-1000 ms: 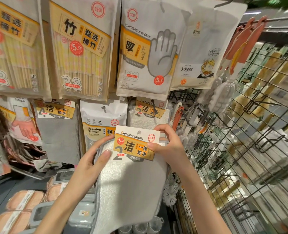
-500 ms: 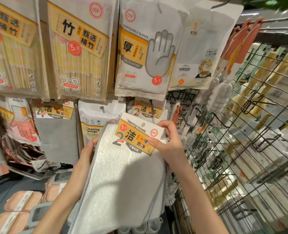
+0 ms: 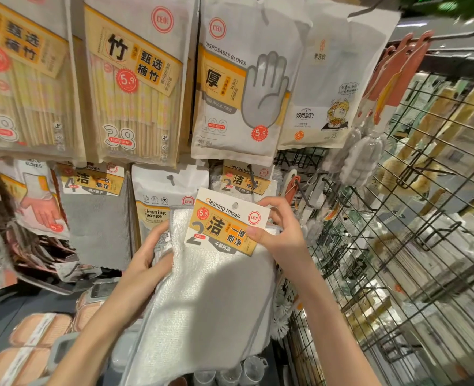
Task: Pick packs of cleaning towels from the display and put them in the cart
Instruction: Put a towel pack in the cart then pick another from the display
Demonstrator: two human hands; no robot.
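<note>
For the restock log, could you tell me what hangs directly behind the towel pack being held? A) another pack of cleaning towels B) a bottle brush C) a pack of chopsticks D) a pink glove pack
A: another cleaning towels pack with the same label hangs just behind the held pack.

Counts: 2 hands, left (image 3: 144, 263) and right (image 3: 279, 235). 2 white cleaning-towel packs, one held (image 3: 216, 291), one hanging (image 3: 244, 181). 2 chopstick packs (image 3: 135, 87) (left one cropped). 1 disposable gloves bag (image 3: 238, 90). 1 cleaning sponge pack (image 3: 160, 201). 1 grey cloth pack (image 3: 96, 218).
</note>
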